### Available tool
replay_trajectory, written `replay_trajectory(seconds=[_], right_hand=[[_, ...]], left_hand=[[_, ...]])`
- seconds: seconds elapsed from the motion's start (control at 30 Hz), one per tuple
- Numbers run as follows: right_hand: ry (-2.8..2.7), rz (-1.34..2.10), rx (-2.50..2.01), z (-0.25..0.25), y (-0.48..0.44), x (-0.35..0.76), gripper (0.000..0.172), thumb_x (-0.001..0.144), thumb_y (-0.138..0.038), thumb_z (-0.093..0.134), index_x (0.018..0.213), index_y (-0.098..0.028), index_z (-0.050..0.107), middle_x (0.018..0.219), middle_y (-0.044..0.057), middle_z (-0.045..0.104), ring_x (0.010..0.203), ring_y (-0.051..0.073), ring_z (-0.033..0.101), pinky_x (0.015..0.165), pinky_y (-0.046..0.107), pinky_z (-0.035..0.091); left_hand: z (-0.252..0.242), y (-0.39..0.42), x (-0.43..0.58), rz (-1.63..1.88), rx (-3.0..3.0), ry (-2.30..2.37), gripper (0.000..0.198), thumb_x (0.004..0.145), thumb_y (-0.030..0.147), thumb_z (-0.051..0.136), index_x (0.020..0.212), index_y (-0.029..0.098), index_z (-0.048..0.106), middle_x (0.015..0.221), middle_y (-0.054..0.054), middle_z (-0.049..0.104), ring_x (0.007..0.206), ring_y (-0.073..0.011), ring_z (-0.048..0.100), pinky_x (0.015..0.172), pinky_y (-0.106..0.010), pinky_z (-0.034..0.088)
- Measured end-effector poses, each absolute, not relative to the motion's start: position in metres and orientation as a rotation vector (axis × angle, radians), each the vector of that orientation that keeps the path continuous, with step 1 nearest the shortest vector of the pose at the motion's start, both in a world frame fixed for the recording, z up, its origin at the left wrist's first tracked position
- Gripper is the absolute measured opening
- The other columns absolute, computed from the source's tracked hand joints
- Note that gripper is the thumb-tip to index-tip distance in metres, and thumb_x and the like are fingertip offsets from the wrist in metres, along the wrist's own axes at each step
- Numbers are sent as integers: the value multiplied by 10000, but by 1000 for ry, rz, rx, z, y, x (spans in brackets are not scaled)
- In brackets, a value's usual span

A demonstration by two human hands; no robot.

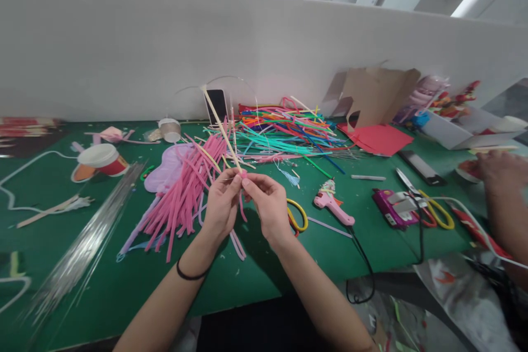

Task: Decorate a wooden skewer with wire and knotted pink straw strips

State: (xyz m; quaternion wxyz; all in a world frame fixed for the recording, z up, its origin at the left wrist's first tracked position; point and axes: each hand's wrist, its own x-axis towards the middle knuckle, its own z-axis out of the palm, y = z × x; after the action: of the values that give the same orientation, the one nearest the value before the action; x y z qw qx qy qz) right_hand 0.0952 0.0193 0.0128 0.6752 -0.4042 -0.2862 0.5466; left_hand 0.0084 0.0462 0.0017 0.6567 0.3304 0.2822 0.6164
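My left hand (223,206) and my right hand (267,206) meet over the table, thumbs and forefingers pinched together. Between the fingertips shows a small piece of pink pipe cleaner (243,175), and a pink length hangs below it. A long cream pipe cleaner (220,124) rises from the same pinch, slanting up and left. Thin wire arcs near its top. Just left of my hands lies a pile of pink pipe cleaners (181,198). Yellow-handled scissors (303,214) are partly hidden behind my right hand.
Multicoloured pipe cleaners (284,126) are heaped at the back, near a phone (217,105). A pink glue gun (336,206), scissors (439,214) and a purple box (391,212) lie rightward. Metal wires (91,231) and a paper cup (111,162) are leftward. Another person's hand (501,170) is at far right.
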Motion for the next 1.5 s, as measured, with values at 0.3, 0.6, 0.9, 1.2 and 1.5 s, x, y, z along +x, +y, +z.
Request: replay_trajectory(seconds=[0.3,0.6,0.9,1.2,1.5], right_hand=[[-648,1227,-887,15,18,94,178,699,-290,785,801,-158,724,680,-19,669,574,76,534,548,202,435],[-540,1358,-815,17,15,97,210,651,-262,803,824,-153,754,735,6,708,604,82,551,576,214,435],[-528,1323,-898,12,15,96,142,680,-266,730,725,-163,644,557,-66,556,467,49,422,443,189,325],[-540,1381,-841,15,13,100,178,685,-293,756,704,-173,626,546,-72,536,461,50,423,437,188,317],[-703,1256,-837,-2,12,93,237,748,-372,763,884,-182,725,893,31,741,782,139,670,759,259,532]], left_hand=[[1,45,8,1415,780,606,298,639,297,882,845,171,707,799,4,672,646,-83,594,602,-183,491],[-1,45,10,1388,757,603,292,655,296,867,858,172,697,780,5,651,608,-86,571,518,-183,468],[-7,43,11,1432,930,629,242,709,318,836,874,190,715,873,-13,667,816,-115,619,758,-206,498],[-7,44,7,1433,1043,664,231,710,334,829,862,196,724,889,-19,671,807,-129,623,730,-217,500],[-10,49,6,1311,686,716,285,665,325,828,854,147,710,817,-26,689,660,-103,609,588,-189,473]])
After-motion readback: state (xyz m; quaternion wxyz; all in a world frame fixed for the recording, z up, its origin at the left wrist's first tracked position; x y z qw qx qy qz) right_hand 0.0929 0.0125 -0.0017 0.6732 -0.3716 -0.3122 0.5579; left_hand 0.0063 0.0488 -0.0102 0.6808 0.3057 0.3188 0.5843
